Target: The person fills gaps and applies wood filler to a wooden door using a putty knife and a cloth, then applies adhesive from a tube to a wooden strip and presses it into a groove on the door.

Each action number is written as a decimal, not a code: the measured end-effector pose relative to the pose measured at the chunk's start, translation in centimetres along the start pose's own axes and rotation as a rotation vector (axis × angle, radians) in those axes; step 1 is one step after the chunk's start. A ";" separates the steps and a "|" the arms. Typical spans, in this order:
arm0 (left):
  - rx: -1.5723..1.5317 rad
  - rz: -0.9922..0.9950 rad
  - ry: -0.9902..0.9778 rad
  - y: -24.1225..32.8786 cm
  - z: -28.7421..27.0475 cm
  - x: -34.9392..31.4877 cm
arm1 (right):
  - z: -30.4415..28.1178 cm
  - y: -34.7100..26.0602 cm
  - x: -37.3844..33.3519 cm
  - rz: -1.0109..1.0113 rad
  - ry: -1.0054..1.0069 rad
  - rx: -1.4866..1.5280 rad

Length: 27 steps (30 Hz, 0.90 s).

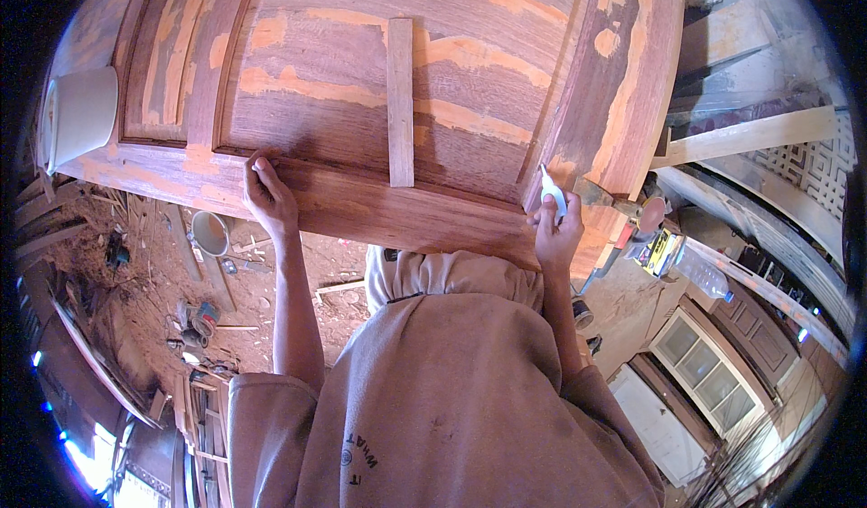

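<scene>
A large reddish-brown wooden door [361, 205] with recessed panels and orange filler streaks lies across the space in front of me. My left hand [270, 199] is closed at its near edge, left of the middle. Whatever its curled fingers may hold is hidden. In my right hand [557, 230] is a small white glue bottle [552, 192]. Its thin nozzle points up over the door's near right part, close to the panel's corner. Between the two hands, a narrow wooden strip [400, 102] lies across the panel and the near rail.
A white bucket [83, 115] stands on the door's left end. Beside the right corner are a yellow-black box [660, 253] and a plastic bottle [704, 273]. Another bucket [210, 233], power tools [196, 320] and wood scraps lie on the dusty floor at left. Framed panels [704, 372] lean at right.
</scene>
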<state>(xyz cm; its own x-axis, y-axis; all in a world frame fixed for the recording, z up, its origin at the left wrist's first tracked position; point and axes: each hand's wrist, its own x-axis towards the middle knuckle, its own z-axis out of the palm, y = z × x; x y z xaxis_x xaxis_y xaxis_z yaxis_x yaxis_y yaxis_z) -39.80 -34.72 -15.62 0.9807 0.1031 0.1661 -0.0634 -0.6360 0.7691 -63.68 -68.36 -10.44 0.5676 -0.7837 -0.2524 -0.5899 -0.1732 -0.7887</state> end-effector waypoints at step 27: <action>-0.020 0.054 0.032 0.3 0.1 0.0 | 0.2 -0.2 0.3 -0.017 -0.008 -0.022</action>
<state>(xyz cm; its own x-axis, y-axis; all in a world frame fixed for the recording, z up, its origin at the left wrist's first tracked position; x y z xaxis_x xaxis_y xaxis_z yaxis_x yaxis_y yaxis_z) -39.78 -35.01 -15.44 0.9694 0.0938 0.2269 -0.1198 -0.6258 0.7707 -63.27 -68.47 -10.48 0.5826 -0.7754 -0.2437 -0.5921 -0.1995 -0.7808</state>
